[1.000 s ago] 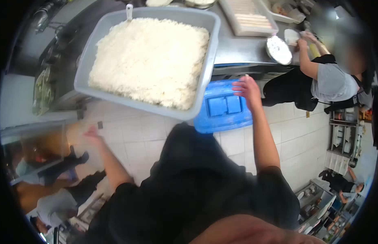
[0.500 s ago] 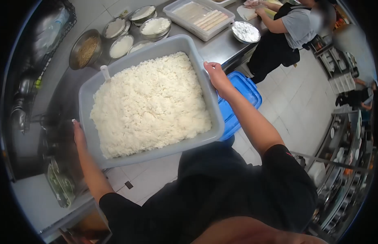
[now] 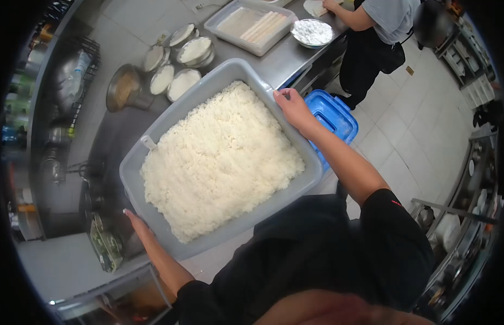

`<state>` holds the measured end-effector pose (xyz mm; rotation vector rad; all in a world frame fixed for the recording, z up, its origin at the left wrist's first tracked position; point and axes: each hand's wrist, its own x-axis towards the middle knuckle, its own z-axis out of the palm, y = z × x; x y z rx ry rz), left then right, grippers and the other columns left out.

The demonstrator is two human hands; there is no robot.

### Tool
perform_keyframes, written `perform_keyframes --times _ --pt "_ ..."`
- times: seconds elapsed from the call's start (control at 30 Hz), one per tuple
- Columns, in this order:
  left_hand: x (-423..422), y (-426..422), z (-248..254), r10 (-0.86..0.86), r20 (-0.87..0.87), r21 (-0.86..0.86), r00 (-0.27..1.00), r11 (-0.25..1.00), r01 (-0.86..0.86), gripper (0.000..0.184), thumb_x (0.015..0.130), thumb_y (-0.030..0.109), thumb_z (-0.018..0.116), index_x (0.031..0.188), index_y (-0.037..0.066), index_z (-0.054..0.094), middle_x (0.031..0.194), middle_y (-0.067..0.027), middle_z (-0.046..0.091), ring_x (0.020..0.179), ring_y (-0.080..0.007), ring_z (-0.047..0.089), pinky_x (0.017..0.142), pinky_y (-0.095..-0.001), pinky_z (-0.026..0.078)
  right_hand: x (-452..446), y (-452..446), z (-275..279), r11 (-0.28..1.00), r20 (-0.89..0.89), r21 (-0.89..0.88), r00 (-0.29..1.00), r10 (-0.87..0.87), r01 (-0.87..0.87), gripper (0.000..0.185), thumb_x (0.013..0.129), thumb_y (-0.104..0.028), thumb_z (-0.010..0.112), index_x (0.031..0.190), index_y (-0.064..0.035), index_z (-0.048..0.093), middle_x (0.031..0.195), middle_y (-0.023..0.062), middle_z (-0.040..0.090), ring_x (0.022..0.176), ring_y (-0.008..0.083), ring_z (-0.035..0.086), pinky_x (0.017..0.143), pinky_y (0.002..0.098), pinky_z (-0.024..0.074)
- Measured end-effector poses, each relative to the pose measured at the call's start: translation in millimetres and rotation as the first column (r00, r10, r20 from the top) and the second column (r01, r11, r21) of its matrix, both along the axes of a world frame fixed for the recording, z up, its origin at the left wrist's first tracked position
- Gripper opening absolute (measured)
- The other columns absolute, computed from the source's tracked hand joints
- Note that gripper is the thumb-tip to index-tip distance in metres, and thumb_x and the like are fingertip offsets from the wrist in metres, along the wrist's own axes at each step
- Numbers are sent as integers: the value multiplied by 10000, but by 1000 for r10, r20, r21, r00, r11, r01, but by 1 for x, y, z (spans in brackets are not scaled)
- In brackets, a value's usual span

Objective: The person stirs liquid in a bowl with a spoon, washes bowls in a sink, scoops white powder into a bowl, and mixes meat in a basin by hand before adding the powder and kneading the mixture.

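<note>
A large grey tub (image 3: pixel 311 176) full of white rice (image 3: pixel 222 162) is tilted in front of me. A white handle (image 3: pixel 148 142) sticks up inside its left corner. My right hand (image 3: pixel 292 107) grips the tub's right rim, fingers curled over the edge. Against the lower left side of the tub lies my left hand (image 3: pixel 137 223), its fingers partly hidden behind the wall. Below the tub's right side shows a blue lid (image 3: pixel 341 122).
On the steel counter (image 3: pixel 273 67) are bowls of white food (image 3: pixel 184 84), a bowl of brown grains (image 3: pixel 123 89), a container of rolls (image 3: pixel 252 27) and a bowl of white powder (image 3: pixel 312 32). A co-worker (image 3: pixel 390 21) stands at the upper right. Shelving (image 3: pixel 463 233) stands right.
Both hands, free of the tub a second ago, came onto its sides. Since then the view has turned, with tub and hands now lower and further right in it.
</note>
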<state>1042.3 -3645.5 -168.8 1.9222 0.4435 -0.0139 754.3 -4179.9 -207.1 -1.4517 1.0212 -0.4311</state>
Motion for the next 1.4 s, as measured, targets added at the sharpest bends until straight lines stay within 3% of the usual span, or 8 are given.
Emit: perform_keyframes --times 0.23,0.33,0.43,0.47,0.63,0.9,1.1,1.4 --pt "-19 -44 3 229 -198 39 953 973 -226 944 873 710 434 1449 -20 272 1454 -186 365 1303 -324 379 1083 -408 307 54 -74 -11 994 -126 3 986 113 -114 645 896 -534 567 1261 -7 500 1113 175 601 1025 227 572 907 331 437" --pt "36 10 -29 113 -312 -68 943 988 -141 928 871 704 450 1403 -45 320 1367 -185 438 1237 -290 427 1042 -380 353 118 -101 -5 983 -242 46 953 183 -177 658 893 -543 571 1277 -14 494 1121 175 601 1033 231 573 912 336 436" --pt "83 -67 -24 265 -256 146 930 961 -234 831 872 689 473 1291 -29 453 1213 -153 537 1084 -250 514 968 -336 406 177 -114 -12 980 -328 116 925 191 -162 653 893 -550 568 1269 -20 500 1114 168 604 1028 224 573 906 335 437" --pt "97 -76 -20 192 -348 29 917 981 -194 756 872 673 495 1194 -11 523 1109 -121 571 1000 -228 539 925 -306 422 192 -114 -14 977 -369 163 910 189 -137 646 893 -553 566 1260 -24 507 1113 165 604 1026 219 571 902 331 438" --pt "224 -68 -50 171 -416 -6 893 982 -190 761 887 654 487 1157 -57 519 1154 -131 558 1073 -241 514 956 -311 403 283 -110 -4 983 -467 178 875 129 -49 753 868 -568 585 1295 41 464 1131 227 615 1088 274 582 939 345 429" --pt "228 -53 -46 31 -422 -238 906 961 -143 728 941 628 388 1165 -51 530 1179 -148 576 1088 -269 524 993 -353 384 293 -84 72 1000 -288 -18 957 -26 22 588 919 -509 555 1215 -2 523 1021 146 634 965 196 578 886 301 436" --pt "143 -179 -141 13 -459 -272 889 950 -155 717 924 662 384 1111 0 588 1119 -133 622 1016 -266 569 951 -354 420 177 -197 -37 974 -277 -145 938 -206 171 544 938 -470 558 1146 32 548 967 95 627 910 165 557 847 287 438" --pt "94 -198 -137 -16 -344 -184 939 982 -50 652 991 536 356 1256 -34 529 1254 -136 568 1143 -258 515 1017 -331 359 124 -214 -81 968 -221 -197 955 -198 155 445 940 -449 559 1036 -14 558 887 84 586 835 151 530 787 280 428"
